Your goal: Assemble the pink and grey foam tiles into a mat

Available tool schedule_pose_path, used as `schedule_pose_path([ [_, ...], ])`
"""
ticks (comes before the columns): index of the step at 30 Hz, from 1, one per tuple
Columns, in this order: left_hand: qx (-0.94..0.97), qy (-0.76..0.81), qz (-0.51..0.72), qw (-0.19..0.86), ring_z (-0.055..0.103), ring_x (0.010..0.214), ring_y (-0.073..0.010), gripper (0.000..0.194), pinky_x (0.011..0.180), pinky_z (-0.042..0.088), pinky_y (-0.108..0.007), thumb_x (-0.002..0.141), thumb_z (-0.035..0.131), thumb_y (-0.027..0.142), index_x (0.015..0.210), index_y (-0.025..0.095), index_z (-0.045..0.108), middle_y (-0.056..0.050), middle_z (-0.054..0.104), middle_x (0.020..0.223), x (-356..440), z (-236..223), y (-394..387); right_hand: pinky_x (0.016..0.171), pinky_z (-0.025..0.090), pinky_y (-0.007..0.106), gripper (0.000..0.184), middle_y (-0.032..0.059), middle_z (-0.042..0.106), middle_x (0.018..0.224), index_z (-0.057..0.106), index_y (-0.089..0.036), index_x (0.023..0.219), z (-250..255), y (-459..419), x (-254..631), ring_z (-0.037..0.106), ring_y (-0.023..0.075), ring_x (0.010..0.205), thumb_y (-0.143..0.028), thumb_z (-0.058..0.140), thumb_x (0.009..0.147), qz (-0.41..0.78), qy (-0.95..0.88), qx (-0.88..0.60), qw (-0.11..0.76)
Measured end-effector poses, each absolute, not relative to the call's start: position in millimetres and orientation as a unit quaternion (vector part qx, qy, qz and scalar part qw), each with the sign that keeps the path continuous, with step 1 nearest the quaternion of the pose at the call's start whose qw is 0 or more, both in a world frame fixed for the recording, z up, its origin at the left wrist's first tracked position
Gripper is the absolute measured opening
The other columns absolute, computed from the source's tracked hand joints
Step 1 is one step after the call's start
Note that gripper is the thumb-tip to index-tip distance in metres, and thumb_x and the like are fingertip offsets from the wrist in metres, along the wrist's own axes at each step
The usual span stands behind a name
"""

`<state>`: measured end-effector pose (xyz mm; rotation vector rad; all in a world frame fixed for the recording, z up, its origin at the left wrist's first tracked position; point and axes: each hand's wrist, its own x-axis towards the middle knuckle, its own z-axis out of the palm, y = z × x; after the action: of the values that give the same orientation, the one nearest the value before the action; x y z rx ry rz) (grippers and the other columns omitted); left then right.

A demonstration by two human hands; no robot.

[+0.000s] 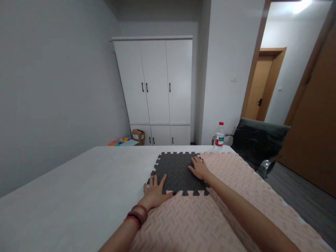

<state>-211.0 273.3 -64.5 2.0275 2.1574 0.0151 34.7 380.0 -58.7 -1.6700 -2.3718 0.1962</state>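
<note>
A dark grey foam mat tile [176, 171] with toothed edges lies on the table, bordered by pink foam mat tiles [189, 224] on its near and right sides. My left hand [154, 194], with bands at the wrist, rests with spread fingers over the tile's near left corner. Its thumb reaches along the near seam. My right hand [199, 168] lies flat at the tile's right edge, where grey meets pink. My right hand and forearm hide part of that right seam, so I cannot tell how fully the teeth there are joined.
The white table [86, 196] extends to the left of the tiles. A plastic bottle with a red cap [219, 138] stands at the far right edge. Beyond it is a black chair [259, 143]. A white cabinet [157, 80] and a cardboard box [138, 135] are behind the table.
</note>
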Motion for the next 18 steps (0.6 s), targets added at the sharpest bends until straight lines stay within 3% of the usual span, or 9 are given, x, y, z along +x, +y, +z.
schedule_pose_path([
  [6,0.687,0.722,0.014,0.076,0.005,0.137,-0.0417,0.097,0.101,0.012,-0.066,0.065,0.039,0.079,0.144,0.029,0.013,-0.021,0.011,0.151,-210.0,-67.6,273.5,0.111,0.007,0.043,0.079,0.0106,0.013,0.152,0.017,-0.016,0.146,-71.2,293.9,47.7,0.006,0.0238,0.139,-0.067,0.020,0.085,0.110,-0.852,-0.503,0.093],
  [12,0.683,0.727,0.005,0.071,0.008,0.138,-0.0396,0.095,0.100,0.016,-0.065,0.066,0.040,0.076,0.144,0.028,0.013,-0.021,0.013,0.151,-207.1,-58.8,268.9,0.111,0.005,0.045,0.081,0.0101,0.012,0.152,0.016,-0.017,0.146,-73.0,280.8,47.6,0.005,0.0252,0.139,-0.069,0.020,0.084,0.110,-0.840,-0.521,0.102],
  [15,0.675,0.735,-0.002,0.060,0.013,0.136,-0.0408,0.093,0.100,0.016,-0.066,0.066,0.042,0.075,0.143,0.029,0.020,-0.021,0.018,0.150,-201.0,-49.2,262.9,0.110,0.007,0.044,0.082,0.0114,0.015,0.151,0.018,-0.016,0.145,-66.9,278.6,47.3,0.007,0.0250,0.139,-0.069,0.020,0.084,0.109,-0.842,-0.519,0.099],
  [18,0.669,0.743,0.006,0.019,0.018,0.134,-0.0447,0.088,0.100,0.010,-0.068,0.069,0.044,0.070,0.140,0.020,0.031,-0.025,0.023,0.147,-184.6,-33.9,246.8,0.110,0.008,0.044,0.081,0.0139,0.017,0.150,0.021,-0.013,0.144,-53.8,263.4,46.6,0.009,0.0254,0.139,-0.068,0.022,0.084,0.106,-0.844,-0.516,0.101],
])
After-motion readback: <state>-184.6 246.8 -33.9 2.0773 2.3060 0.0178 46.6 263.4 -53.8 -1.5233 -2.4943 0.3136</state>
